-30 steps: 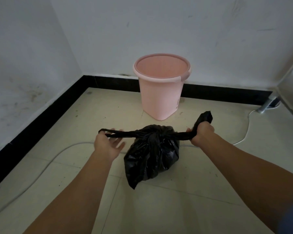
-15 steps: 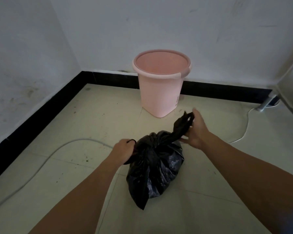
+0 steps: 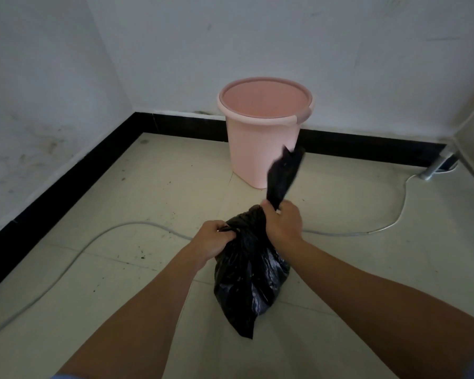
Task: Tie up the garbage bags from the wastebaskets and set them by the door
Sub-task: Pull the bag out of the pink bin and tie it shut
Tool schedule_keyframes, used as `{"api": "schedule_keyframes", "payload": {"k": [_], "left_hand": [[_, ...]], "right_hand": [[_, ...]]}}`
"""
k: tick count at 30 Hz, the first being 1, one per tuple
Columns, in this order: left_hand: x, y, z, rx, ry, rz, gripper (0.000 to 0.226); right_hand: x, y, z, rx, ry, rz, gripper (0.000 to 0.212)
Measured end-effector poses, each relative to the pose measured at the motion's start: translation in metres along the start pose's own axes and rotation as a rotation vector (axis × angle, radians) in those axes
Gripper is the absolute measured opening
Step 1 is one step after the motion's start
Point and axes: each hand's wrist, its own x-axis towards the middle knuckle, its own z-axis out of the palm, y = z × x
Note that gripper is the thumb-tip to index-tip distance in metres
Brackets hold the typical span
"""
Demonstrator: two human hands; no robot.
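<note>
A full black garbage bag (image 3: 251, 280) hangs low over the tiled floor in front of me, its top gathered into a knot. My left hand (image 3: 216, 239) is closed on the left tail of the bag at the knot. My right hand (image 3: 283, 224) grips the right tail, and a loose black flap (image 3: 283, 173) sticks up from that fist. A pink wastebasket (image 3: 263, 132) with no liner stands behind the bag against the back wall.
White walls with a black baseboard (image 3: 74, 173) meet in a corner at the left. A pale cable (image 3: 99, 236) runs across the floor under the bag to the right. A metal furniture leg (image 3: 435, 166) stands at the far right.
Both hands have come together from wide apart onto the bag's knot. The right tail now points upward instead of sideways.
</note>
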Motion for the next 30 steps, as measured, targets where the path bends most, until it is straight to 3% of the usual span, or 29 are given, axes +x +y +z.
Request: {"api": "schedule_keyframes", "payload": {"k": [3, 6, 9, 11, 13, 15, 17, 20, 22, 25, 27, 30], "left_hand": [[0.0, 0.012, 0.0, 0.0, 0.014, 0.014, 0.024], [0.0, 0.018, -0.007, -0.091, -0.042, -0.076, 0.025], [0.001, 0.005, -0.023, -0.324, -0.034, -0.194, 0.026], [0.0, -0.004, -0.039, -0.436, 0.067, -0.241, 0.029], [-0.002, 0.0, -0.053, -0.482, 0.119, -0.222, 0.023], [-0.006, 0.02, -0.06, -0.535, 0.084, -0.123, 0.019], [-0.011, 0.047, -0.063, -0.531, 0.022, 0.009, 0.017], [-0.018, 0.081, -0.065, -0.353, -0.065, 0.172, 0.014], [-0.021, 0.092, -0.066, -0.276, -0.105, 0.238, 0.011], [-0.02, 0.092, -0.069, -0.261, -0.117, 0.284, 0.011], [-0.011, 0.081, -0.073, -0.262, 0.014, 0.252, 0.022], [-0.003, 0.053, -0.073, -0.124, 0.278, 0.036, 0.028]], "right_hand": [[-0.007, -0.015, 0.0, 0.166, -0.036, -0.208, 0.03], [-0.001, -0.034, -0.001, 0.495, -0.199, -0.035, 0.027], [0.02, -0.046, -0.015, 0.568, -0.251, 0.119, 0.027], [0.039, -0.042, -0.027, 0.372, -0.184, 0.012, 0.029], [0.048, -0.029, -0.037, -0.175, -0.167, -0.21, 0.027], [0.041, -0.019, -0.035, -0.68, -0.242, -0.346, 0.029], [0.027, -0.015, -0.028, -0.912, -0.399, -0.439, 0.03], [0.012, -0.019, -0.019, -0.976, -0.62, -0.483, 0.045], [0.009, -0.022, -0.016, -1.023, -0.575, -0.533, 0.059], [0.005, -0.021, -0.015, -0.981, -0.413, -0.574, 0.06], [0.005, -0.018, -0.017, -0.846, -0.461, -0.501, 0.056], [0.006, -0.017, -0.025, -0.662, -0.578, -0.415, 0.054]]}}
